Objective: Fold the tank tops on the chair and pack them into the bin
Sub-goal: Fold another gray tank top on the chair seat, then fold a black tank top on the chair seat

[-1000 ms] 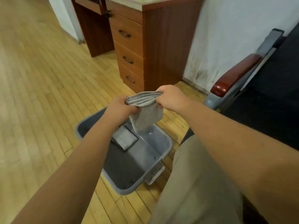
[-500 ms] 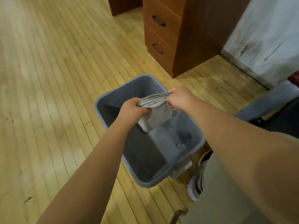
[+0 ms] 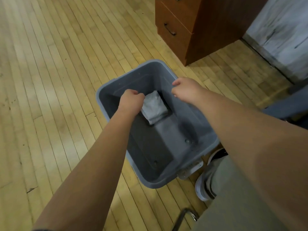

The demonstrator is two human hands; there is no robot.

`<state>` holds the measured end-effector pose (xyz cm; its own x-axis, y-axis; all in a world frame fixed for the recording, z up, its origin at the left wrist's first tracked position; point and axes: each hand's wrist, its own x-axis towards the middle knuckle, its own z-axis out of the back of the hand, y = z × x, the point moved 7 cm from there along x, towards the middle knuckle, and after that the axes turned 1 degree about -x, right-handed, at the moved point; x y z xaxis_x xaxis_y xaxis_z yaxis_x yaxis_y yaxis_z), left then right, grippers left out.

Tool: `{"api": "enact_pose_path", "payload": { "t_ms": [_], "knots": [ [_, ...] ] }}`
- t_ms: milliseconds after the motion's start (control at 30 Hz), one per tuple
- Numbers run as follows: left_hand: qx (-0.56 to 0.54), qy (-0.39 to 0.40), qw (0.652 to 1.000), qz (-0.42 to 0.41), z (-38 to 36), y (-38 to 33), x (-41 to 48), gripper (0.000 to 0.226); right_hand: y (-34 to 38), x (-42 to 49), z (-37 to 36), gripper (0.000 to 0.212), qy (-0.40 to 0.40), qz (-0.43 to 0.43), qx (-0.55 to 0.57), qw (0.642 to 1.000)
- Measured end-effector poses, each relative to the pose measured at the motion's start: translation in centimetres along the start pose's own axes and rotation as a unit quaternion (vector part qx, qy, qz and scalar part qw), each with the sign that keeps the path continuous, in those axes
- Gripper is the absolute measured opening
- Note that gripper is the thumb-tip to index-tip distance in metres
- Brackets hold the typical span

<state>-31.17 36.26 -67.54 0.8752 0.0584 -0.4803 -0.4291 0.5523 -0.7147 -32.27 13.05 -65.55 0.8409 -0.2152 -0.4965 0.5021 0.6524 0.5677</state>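
folded grey tank top point(image 3: 154, 108) in bin point(image 3: 146, 75)

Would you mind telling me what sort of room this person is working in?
Probably a home office or study, though little shows: a wooden drawer pedestal like a desk's, a pale wood-strip floor, and a grey plastic bin on it holding a folded tank top.

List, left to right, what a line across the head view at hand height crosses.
Wooden floor → bin's left rim → left hand → folded tank top → right hand.
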Motion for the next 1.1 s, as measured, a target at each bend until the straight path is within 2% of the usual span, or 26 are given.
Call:
{"api": "enact_pose_path", "payload": {
  "t_ms": [267,533,800,1100],
  "knots": [
    [-0.064,0.045,0.997,0.01,-2.3,-1.3,-1.9,0.014,-1.1,-2.3,1.4,0.046,-0.015,-0.022,0.011,1.0],
    [-0.053,0.097,0.992,-0.062,-5.1,-7.0,-7.5,0.015,-3.0,-7.3,4.6,0.026,-0.018,0.016,0.041,0.999],
    [-0.01,0.151,0.978,-0.14,-10.4,-14.1,-15.2,0.017,-8.2,-14.9,10.7,0.02,-0.089,0.016,0.105,0.99],
    [0.052,0.214,0.937,-0.27,-18.8,-23.2,-25.9,0.018,-15.8,-24.1,21.8,0.016,-0.197,-0.023,0.177,0.964]
  ]
}}
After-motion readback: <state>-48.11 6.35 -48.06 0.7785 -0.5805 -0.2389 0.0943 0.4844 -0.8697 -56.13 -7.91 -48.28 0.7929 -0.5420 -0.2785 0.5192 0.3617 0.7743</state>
